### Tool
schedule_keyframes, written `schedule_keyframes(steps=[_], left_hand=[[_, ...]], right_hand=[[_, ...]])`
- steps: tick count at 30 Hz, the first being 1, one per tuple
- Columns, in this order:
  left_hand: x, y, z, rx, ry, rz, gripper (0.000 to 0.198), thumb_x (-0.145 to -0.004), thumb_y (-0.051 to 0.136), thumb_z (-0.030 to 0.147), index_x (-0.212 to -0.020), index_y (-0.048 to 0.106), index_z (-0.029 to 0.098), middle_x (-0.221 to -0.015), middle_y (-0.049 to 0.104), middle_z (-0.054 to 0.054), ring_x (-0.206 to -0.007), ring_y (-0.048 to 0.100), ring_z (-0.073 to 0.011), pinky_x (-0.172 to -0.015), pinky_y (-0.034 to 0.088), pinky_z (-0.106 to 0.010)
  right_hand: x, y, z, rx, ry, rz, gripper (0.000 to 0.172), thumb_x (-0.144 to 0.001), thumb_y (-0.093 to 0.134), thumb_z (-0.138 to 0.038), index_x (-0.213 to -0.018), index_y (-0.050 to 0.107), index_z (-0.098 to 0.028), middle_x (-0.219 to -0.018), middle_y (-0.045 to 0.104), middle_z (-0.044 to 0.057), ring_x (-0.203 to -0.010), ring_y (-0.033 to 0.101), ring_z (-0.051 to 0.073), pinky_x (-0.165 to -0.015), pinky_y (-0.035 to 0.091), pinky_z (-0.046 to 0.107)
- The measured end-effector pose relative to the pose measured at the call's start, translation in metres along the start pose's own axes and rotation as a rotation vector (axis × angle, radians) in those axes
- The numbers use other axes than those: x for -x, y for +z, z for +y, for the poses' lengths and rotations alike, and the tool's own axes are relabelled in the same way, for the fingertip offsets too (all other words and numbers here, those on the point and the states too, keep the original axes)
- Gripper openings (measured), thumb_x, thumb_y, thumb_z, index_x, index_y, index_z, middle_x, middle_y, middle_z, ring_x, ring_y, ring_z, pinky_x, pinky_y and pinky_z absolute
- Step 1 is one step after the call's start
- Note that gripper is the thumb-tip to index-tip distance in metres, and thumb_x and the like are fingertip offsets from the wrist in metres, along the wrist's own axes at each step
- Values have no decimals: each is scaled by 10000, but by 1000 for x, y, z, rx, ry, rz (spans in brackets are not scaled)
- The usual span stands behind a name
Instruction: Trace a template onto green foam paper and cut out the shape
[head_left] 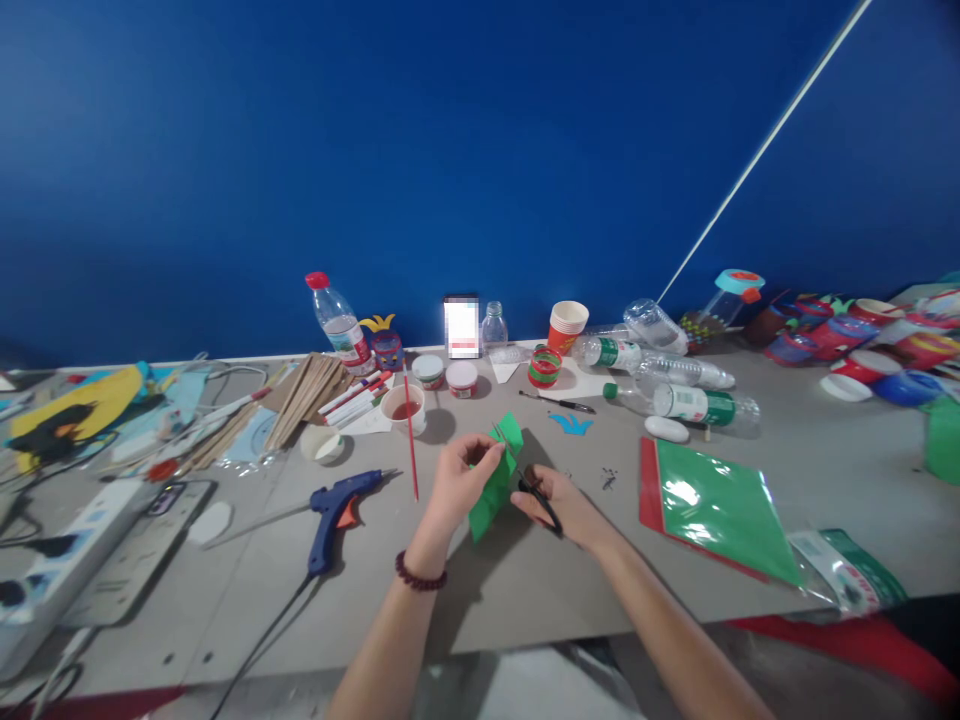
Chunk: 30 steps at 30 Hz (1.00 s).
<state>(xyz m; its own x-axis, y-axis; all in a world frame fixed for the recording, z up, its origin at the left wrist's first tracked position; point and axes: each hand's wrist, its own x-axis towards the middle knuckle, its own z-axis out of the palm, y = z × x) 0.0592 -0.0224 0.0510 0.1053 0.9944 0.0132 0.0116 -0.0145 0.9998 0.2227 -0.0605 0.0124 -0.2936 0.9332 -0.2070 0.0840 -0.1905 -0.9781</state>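
Observation:
My left hand [466,475] pinches a green sheet [489,508], which looks like paper or thin foam, held up above the grey table. A dark beaded bracelet circles that wrist. In my right hand [564,508] is a pair of black-handled scissors [547,505], my fingers closed round the handles. The scissor blades reach across the green sheet near its upper part; how far they cut in cannot be made out. On the table behind the scissors lie a blue cut-out [571,424] and a black pen [556,402].
A blue glue gun [334,515] with its cord lies left. A cup of reddish liquid [405,408] has a red brush [412,450] beside it. Green sheets in plastic [716,505] and several bottles [705,406] are right. A power strip [67,560] sits far left.

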Motion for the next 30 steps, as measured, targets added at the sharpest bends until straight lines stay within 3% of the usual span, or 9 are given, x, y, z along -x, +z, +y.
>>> schedule_keyframes(steps=[16, 30], left_hand=[[-1, 1, -2, -2, 2, 6, 253, -688, 690, 384, -644, 643, 140, -572, 573, 4, -534, 458, -95, -505, 347, -209], [-1, 1, -2, 1, 17, -5, 237, -704, 685, 369, -650, 643, 142, -585, 590, -7, -550, 475, -105, -525, 364, -216]], right_hand=[[1, 1, -2, 20, -11, -11, 476, -710, 744, -543, -684, 388, -229, -468, 426, -92, -435, 355, 83, -434, 245, 226], [0, 0, -4, -17, 33, 11, 486, -682, 774, -512, -677, 379, -229, -435, 402, -116, -392, 286, 60, -398, 183, 216]])
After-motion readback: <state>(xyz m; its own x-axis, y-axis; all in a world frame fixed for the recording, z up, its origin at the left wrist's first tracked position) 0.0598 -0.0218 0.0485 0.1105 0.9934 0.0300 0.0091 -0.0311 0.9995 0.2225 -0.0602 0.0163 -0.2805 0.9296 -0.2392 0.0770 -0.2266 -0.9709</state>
